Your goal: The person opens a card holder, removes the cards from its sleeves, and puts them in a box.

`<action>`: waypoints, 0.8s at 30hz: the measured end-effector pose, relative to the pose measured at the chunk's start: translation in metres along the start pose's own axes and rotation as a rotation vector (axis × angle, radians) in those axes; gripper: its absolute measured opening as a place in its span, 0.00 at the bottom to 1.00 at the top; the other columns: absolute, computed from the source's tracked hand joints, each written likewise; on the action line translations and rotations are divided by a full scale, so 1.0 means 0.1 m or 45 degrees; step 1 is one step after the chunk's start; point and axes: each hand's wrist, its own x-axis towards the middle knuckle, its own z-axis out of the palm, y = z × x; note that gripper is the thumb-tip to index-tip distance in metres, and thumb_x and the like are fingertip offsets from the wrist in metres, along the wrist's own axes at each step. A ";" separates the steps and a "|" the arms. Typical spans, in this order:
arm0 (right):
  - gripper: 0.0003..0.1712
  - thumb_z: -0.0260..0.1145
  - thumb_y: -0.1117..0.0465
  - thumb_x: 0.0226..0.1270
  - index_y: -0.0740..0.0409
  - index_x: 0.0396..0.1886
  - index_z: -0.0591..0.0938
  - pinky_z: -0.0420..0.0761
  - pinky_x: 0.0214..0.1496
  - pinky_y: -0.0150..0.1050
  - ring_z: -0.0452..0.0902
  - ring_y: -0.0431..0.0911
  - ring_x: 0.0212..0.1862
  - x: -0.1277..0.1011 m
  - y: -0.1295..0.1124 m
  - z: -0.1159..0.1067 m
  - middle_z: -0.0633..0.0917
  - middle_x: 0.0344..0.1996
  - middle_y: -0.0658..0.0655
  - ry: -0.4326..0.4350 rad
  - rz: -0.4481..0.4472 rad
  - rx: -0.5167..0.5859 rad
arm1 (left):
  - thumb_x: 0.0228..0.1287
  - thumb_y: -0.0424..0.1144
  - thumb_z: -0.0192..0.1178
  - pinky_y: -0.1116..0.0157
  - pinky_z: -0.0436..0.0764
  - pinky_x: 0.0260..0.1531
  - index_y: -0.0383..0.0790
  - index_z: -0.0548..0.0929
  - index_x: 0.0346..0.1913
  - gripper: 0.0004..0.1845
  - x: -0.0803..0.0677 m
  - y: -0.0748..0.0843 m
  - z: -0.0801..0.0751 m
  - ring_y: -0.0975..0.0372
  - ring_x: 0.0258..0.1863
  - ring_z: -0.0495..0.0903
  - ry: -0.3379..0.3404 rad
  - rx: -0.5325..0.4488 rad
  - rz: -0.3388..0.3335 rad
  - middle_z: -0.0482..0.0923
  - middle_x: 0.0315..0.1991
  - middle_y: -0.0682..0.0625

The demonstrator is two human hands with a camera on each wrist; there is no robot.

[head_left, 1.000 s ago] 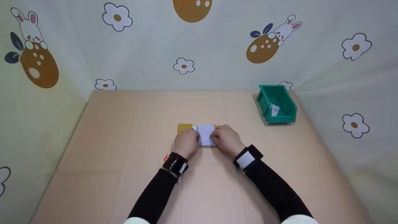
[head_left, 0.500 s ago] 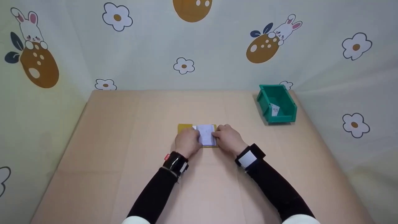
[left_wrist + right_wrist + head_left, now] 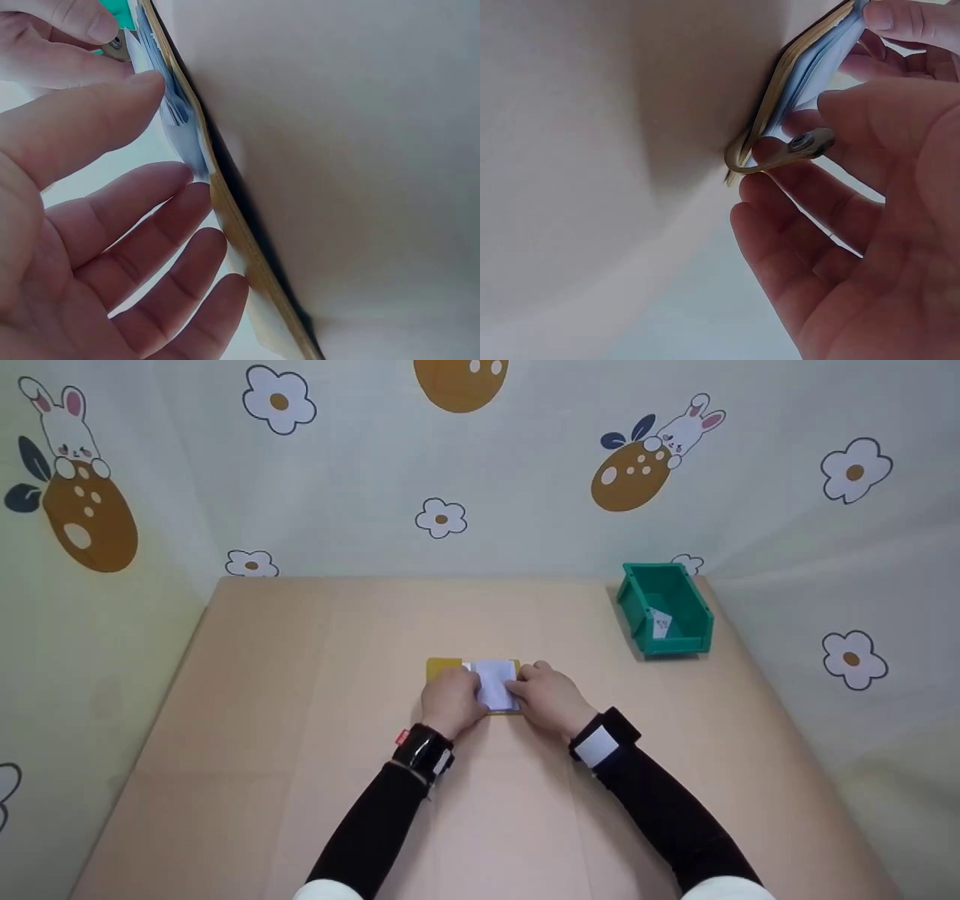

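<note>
A small yellow card holder [image 3: 444, 666] with a snap strap [image 3: 780, 159] lies spread on the table, its thin white-blue pages [image 3: 493, 682] facing up. My left hand [image 3: 450, 697] lies over its left part. In the left wrist view the left thumb [image 3: 127, 97] presses on the pages, while the other fingertips rest loosely along the yellow cover. At the right edge is my right hand [image 3: 553, 697], its thumb and forefinger pinching there. The strap, with its round metal snap [image 3: 802, 142], curls up between the right fingers in the right wrist view.
A green open-front bin [image 3: 666, 611] with a white label inside stands at the table's back right. The light wooden-toned table [image 3: 337, 645] meets a patterned curtain [image 3: 360, 472] at the back and sides. Both wrists wear black straps.
The right hand and wrist have shifted slightly to the right, the thumb moving a little at the page edge. The left hand stays nearly still. The head view has turned very slightly.
</note>
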 end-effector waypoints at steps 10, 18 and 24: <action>0.13 0.65 0.61 0.68 0.46 0.49 0.88 0.74 0.31 0.45 0.68 0.51 0.34 0.01 0.00 0.00 0.77 0.32 0.58 0.027 -0.035 0.030 | 0.43 0.46 0.77 0.57 0.76 0.26 0.42 0.78 0.24 0.17 0.01 -0.02 0.01 0.57 0.26 0.74 0.005 -0.019 -0.015 0.75 0.24 0.51; 0.17 0.66 0.56 0.69 0.45 0.56 0.86 0.73 0.34 0.45 0.68 0.50 0.37 0.01 -0.01 -0.05 0.76 0.34 0.59 -0.064 -0.034 0.120 | 0.46 0.56 0.76 0.54 0.80 0.32 0.38 0.80 0.41 0.28 0.00 0.05 0.04 0.55 0.33 0.78 -0.008 0.002 -0.031 0.78 0.32 0.47; 0.16 0.64 0.56 0.70 0.45 0.55 0.86 0.73 0.34 0.46 0.67 0.51 0.36 0.01 -0.02 -0.06 0.75 0.34 0.60 -0.054 -0.043 0.114 | 0.45 0.61 0.74 0.56 0.80 0.31 0.35 0.77 0.47 0.36 0.02 0.12 0.06 0.54 0.34 0.78 -0.022 0.124 -0.050 0.78 0.35 0.44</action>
